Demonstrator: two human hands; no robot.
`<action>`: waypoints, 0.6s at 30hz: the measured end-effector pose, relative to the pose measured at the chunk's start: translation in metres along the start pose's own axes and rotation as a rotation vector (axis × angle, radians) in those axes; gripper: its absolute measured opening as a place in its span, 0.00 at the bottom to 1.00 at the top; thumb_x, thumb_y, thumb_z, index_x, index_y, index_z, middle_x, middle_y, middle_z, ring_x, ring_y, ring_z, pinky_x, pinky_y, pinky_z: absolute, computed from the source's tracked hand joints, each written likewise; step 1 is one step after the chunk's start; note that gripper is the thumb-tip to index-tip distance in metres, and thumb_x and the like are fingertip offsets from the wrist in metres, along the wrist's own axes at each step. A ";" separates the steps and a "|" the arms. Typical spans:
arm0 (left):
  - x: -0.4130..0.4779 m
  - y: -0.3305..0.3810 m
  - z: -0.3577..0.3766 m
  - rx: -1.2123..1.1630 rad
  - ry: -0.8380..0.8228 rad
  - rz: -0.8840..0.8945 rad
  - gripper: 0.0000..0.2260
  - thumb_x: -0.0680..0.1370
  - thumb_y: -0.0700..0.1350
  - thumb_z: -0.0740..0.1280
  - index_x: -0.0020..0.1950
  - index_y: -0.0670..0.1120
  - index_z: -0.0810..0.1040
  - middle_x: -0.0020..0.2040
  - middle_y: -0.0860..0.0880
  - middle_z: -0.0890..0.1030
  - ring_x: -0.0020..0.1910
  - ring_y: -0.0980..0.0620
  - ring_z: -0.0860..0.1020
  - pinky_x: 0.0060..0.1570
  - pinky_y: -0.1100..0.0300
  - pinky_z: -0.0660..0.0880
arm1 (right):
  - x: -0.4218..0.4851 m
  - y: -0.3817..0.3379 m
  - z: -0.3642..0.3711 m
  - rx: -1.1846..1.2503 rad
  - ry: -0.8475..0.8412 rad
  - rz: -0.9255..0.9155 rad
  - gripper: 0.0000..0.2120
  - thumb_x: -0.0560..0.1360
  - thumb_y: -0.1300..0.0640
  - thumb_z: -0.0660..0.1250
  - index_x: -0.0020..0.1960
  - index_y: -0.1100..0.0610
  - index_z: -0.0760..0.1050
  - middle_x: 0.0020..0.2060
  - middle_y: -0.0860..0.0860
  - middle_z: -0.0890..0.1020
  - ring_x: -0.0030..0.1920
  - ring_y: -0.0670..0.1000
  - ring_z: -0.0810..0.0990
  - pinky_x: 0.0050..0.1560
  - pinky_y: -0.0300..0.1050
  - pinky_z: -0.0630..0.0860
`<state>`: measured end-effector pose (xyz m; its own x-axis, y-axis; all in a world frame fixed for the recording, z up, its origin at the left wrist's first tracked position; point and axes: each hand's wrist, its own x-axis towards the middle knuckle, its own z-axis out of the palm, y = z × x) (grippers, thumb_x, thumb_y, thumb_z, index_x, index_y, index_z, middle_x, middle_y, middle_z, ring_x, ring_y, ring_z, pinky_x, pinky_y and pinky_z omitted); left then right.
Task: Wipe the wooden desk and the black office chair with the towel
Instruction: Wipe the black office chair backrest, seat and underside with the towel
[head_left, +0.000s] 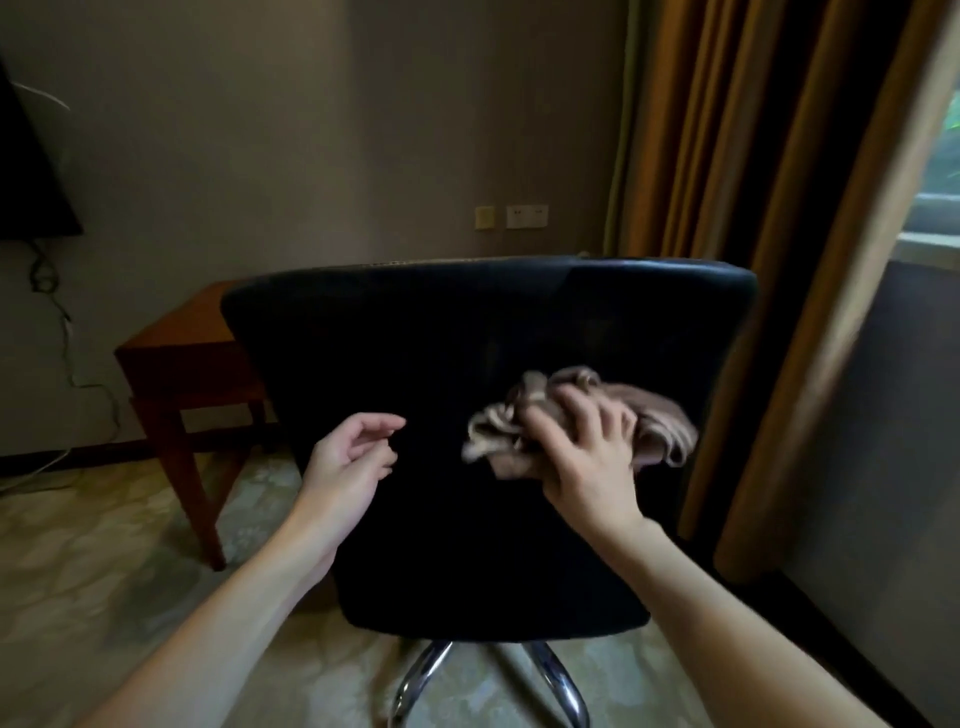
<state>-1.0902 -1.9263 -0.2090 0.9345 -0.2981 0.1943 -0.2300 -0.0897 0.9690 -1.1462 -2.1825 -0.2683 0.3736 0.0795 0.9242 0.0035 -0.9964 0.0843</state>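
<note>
**Towel pressed to the chair back under our right hand**

Towel (597, 415), a crumpled pinkish-brown cloth with a paler fold at its left end, lies bunched against the rear face of the black office chair (415, 364), on the right half of the backrest and about midway up. Our right hand (587, 457) covers its middle from below. The fingers (576, 402) are spread and laid flat over the cloth, pressing it to the backrest rather than pinching it; folds of fabric stick out past the fingertips above, past the thumb on the left and past the little finger on the right. The right side of the picture is blurred, so we cannot tell how the thumb sits on the cloth.

Our left hand (348, 462) holds nothing. It hovers in front of the left part of the backrest, palm turned inward, fingers loosely curled and slightly apart, thumb free; whether it touches the chair we cannot tell. It is well apart from the towel.

We see the chair from behind, its chrome base legs (556, 680) showing below the backrest on patterned carpet. Beyond it, to the left, the wooden desk (182, 338) stands against the wall. Brown curtains (727, 156) hang on the right.
</note>
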 end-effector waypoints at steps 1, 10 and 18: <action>-0.001 -0.001 -0.003 0.000 0.001 0.002 0.14 0.83 0.31 0.61 0.53 0.49 0.80 0.54 0.47 0.82 0.55 0.51 0.80 0.51 0.63 0.75 | -0.018 -0.002 0.005 0.001 -0.083 0.008 0.25 0.69 0.56 0.66 0.67 0.50 0.74 0.67 0.58 0.70 0.64 0.64 0.70 0.60 0.65 0.70; -0.021 0.000 -0.029 -0.057 0.060 -0.042 0.15 0.83 0.31 0.59 0.53 0.49 0.79 0.58 0.43 0.80 0.60 0.48 0.77 0.59 0.54 0.72 | -0.042 -0.024 -0.031 0.244 -0.330 0.240 0.35 0.60 0.61 0.72 0.66 0.47 0.75 0.64 0.51 0.74 0.62 0.58 0.72 0.58 0.62 0.74; -0.023 0.000 -0.035 -0.047 0.086 -0.050 0.12 0.84 0.31 0.59 0.60 0.42 0.78 0.61 0.40 0.79 0.63 0.45 0.77 0.63 0.52 0.74 | 0.082 0.007 -0.081 0.200 0.653 0.659 0.23 0.71 0.67 0.65 0.66 0.60 0.76 0.63 0.63 0.75 0.66 0.59 0.72 0.70 0.36 0.60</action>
<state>-1.1023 -1.8861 -0.2077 0.9650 -0.2111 0.1555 -0.1711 -0.0576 0.9836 -1.1904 -2.1808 -0.1619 -0.2356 -0.5605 0.7939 0.1581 -0.8281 -0.5378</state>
